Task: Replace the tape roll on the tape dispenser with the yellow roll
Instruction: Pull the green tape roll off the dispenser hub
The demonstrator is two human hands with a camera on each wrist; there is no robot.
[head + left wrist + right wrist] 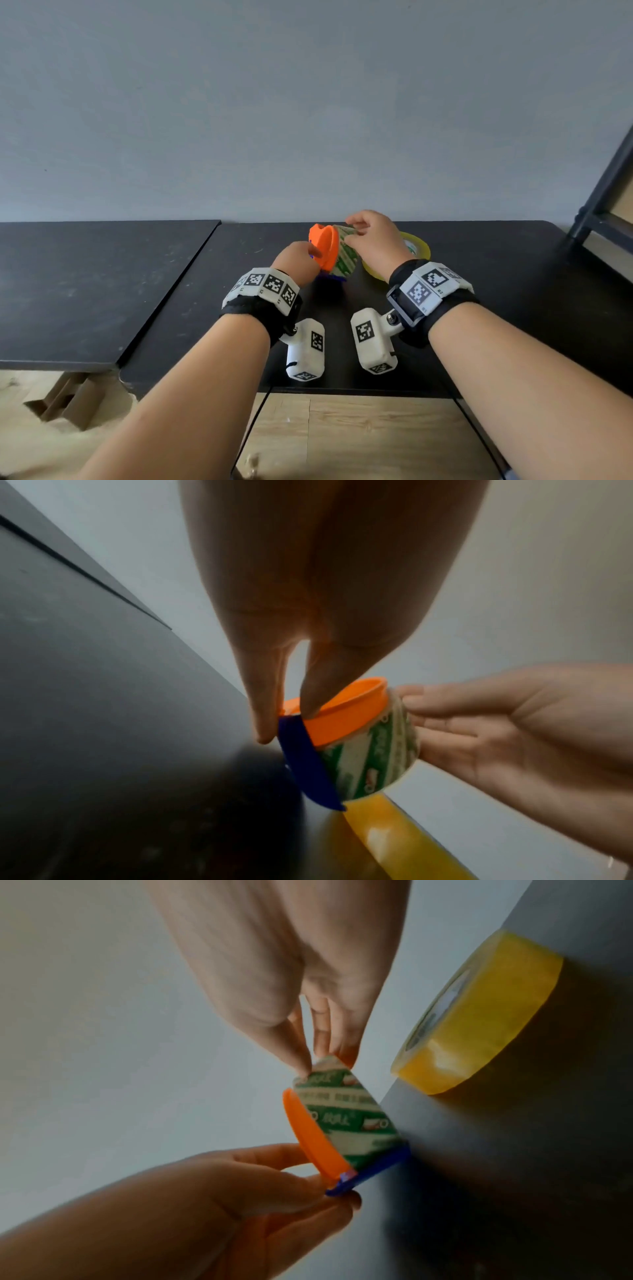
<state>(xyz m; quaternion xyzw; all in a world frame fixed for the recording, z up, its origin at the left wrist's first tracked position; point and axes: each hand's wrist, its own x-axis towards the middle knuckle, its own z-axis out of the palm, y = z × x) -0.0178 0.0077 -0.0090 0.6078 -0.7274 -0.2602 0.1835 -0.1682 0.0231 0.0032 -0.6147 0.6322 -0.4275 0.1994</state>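
The tape dispenser has an orange hub (323,248) (342,715) (310,1134) and a blue frame (308,764) (369,1173). On the hub sits a spent cardboard core (346,260) (369,761) (346,1112) printed green and white. My left hand (301,257) (284,723) pinches the orange hub and blue frame at their left side. My right hand (366,240) (325,1056) pinches the far rim of the core with its fingertips. The yellow roll (416,248) (394,840) (479,1020) lies flat on the black table (205,291) just right of the dispenser, partly behind my right hand.
A second black tabletop (85,291) adjoins on the left with a seam between. A grey wall (308,102) rises directly behind. A dark metal rack (603,205) stands at the far right. Wooden floor (359,438) and cardboard (65,401) show below the table's front edge.
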